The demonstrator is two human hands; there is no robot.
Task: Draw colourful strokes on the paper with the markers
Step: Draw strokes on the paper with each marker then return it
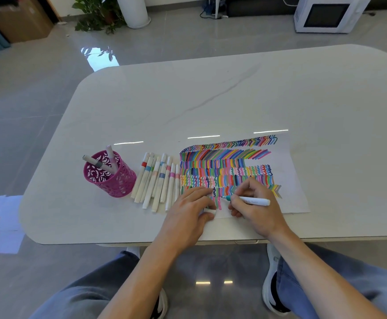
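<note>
White and shiny, the table (pixel 211 100) fills the middle of the head view. Far behind it are a grey floor (pixel 26 88), a green plant (pixel 95 17) and a white microwave (pixel 328 14).

The paper (pixel 289 180) lies on the near right part of the table. Rows and rows of bright lines and squiggles cover most of it. Only the right side and a thin strip at the near edge are bare, so I think the drawing is almost done and just a few more strokes can fit.

The right hand (pixel 254 203) pinches a marker (pixel 252 200) between its thumb and curled fingers. The blue-green tip points left and sits at the lowest row, where a new stroke seems to be going down.

The left hand (pixel 187 208) rests on the near left corner of the paper. Its fingers lie close together, and a small white cap (pixel 209 211) looks pinched between finger and thumb.

Just left of the paper lies a pile of markers (pixel 158 180). Beside them stands a pink cup (pixel 109 178) with two more pens in it.
</note>
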